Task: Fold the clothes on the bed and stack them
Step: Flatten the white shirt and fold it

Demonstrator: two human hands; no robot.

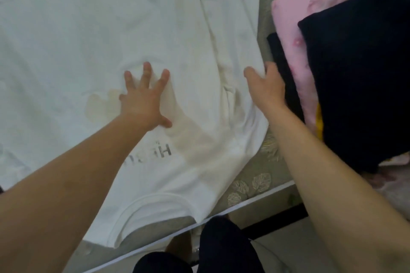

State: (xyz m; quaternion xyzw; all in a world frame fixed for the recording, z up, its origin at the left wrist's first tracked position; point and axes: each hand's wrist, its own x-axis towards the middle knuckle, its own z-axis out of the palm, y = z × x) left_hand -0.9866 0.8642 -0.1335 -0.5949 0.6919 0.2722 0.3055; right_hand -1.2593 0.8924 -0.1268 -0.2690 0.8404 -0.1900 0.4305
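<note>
A white T-shirt with grey lettering lies spread flat on the bed, its neckline toward the near edge. My left hand rests flat on the shirt's chest with fingers spread, holding nothing. My right hand grips the shirt's right sleeve edge, fingers curled over the fabric. To the right sits a stack of folded clothes: a black garment on top of a pink one, with another dark piece under it beside my right hand.
The bed cover is grey-green with a leaf pattern, bare between shirt and stack. The bed's near edge runs diagonally across the bottom, with a dark frame and pale floor beyond. My dark-trousered legs stand against it.
</note>
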